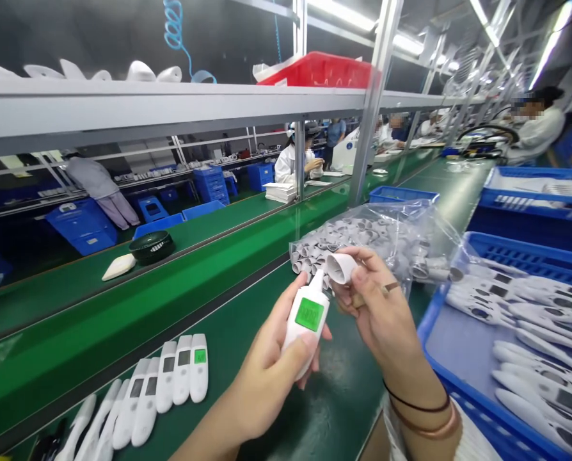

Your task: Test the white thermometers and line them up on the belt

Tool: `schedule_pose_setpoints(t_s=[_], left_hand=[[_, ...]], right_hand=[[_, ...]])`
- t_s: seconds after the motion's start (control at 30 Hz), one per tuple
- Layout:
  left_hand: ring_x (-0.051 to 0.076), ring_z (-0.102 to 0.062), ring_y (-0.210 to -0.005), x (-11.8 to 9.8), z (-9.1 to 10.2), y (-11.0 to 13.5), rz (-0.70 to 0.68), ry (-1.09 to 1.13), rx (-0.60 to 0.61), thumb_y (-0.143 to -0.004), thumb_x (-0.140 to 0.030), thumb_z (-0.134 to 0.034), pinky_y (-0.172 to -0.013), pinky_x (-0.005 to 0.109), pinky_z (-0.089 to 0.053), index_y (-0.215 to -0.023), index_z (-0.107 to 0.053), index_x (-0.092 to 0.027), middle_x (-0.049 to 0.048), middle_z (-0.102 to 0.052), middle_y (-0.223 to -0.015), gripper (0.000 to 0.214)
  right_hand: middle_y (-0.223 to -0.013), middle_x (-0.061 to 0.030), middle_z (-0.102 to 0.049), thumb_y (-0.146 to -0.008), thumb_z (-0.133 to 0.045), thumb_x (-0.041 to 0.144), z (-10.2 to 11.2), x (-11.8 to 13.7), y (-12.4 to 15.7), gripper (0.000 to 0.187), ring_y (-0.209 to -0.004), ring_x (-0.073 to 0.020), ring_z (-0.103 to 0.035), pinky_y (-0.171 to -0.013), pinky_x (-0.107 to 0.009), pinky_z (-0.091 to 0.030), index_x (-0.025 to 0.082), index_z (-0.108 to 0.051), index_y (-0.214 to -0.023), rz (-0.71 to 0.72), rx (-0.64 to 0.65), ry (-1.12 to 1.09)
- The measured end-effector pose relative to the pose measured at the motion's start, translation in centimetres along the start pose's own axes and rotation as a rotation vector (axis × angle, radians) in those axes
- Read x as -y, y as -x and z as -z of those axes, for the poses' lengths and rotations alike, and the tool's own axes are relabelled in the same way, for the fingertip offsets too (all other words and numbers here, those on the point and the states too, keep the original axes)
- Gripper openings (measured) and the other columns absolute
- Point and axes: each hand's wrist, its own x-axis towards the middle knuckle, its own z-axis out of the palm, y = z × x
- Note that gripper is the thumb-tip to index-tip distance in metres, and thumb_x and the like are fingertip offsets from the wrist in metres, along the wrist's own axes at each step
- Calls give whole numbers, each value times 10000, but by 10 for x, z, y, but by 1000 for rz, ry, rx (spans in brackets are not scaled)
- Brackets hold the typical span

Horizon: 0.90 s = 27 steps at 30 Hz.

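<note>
My left hand [279,358] is wrapped round a white ear thermometer [305,320] with a lit green screen, its thumb lying on the body below the screen. The thermometer's narrow probe tip points up and away from me. In my right hand [377,294] is a white hollow cap [340,267], held by the fingers with its open end facing the probe tip, close beside it. Just behind both hands lies a clear plastic bag [363,224] full of similar caps. A row of white thermometers [168,378] rests on the green bench at the left, one with a lit screen.
On the right stands a blue crate [434,320] holding several white thermometers. A red bin [324,70] sits on the overhead shelf [123,105]. Beyond the green conveyor [219,275] are a dark round container [151,246] and co-workers, one in white [286,165].
</note>
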Motion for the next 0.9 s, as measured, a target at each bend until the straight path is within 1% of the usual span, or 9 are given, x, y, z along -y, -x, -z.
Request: schedule_pose_setpoints(t_s=[0.07,0.13,0.23,0.37,0.5,0.63,0.8,0.87,0.9], left_hand=[[94,-518,-630,1,-2,0,13,-99,-59,-904,-289,-731,-555,179,-459,-1559,-396,-381,9,-654,-889,742],[122,-541,-666,1,-3,1,7,-201,-111,-862,-267,-766,-592,211,-477,-1577,-350,-388,8,-650,-891,836],[126,-532,-683,1,-5,2,-10,-297,-162,-891,-303,-735,-602,226,-470,-1570,-341,-418,14,-640,-958,794],[108,-499,-641,2,-5,3,-30,-330,-163,-904,-307,-721,-575,210,-450,-1559,-332,-457,-4,-631,-932,776],[114,-511,-628,3,-5,4,-50,-368,-159,-914,-305,-700,-559,214,-453,-1570,-312,-441,-2,-646,-926,774],[122,-536,-660,5,-5,3,-54,-407,-151,-911,-339,-705,-588,230,-467,-1579,-295,-430,13,-658,-1009,788],[104,-456,-596,6,-7,0,-22,-367,-141,-930,-356,-686,-540,214,-407,-1614,-174,-421,-19,-621,-858,856],[94,-450,-607,3,-6,1,-2,-338,-111,-928,-345,-700,-553,205,-407,-1608,-170,-444,-21,-611,-887,869],[95,-473,-634,0,-5,2,23,-307,-66,-932,-344,-699,-567,202,-419,-1606,-159,-459,-13,-613,-932,872]], right_hand=[[-756,20,-592,-859,-755,483,-2,4,1,347,-528,-66,-446,-424,-165,-323,228,-643,-1065,59,12,62],[-842,-12,-650,-886,-739,441,-2,7,3,288,-596,-87,-533,-469,-176,-410,233,-693,-1079,102,86,162],[-886,-27,-691,-915,-716,389,-1,8,6,229,-691,-114,-624,-559,-193,-507,252,-748,-1095,129,222,269],[-897,-15,-721,-933,-700,348,-1,8,8,200,-707,-109,-650,-578,-186,-529,286,-761,-1114,198,121,269],[-848,-16,-729,-919,-712,334,-3,7,9,190,-623,-99,-628,-493,-175,-493,262,-780,-1082,172,154,267],[-867,-12,-739,-925,-698,303,-5,6,13,187,-636,-95,-642,-507,-165,-506,267,-779,-1090,193,100,253],[-784,6,-708,-924,-676,246,-9,6,19,199,-593,-85,-615,-507,-158,-503,248,-774,-1097,252,93,375],[-812,1,-722,-921,-674,241,-8,7,20,193,-599,-87,-616,-507,-162,-502,244,-771,-1087,293,72,405],[-831,-3,-727,-924,-669,248,-7,7,21,188,-603,-90,-620,-508,-169,-506,242,-769,-1084,303,65,410]])
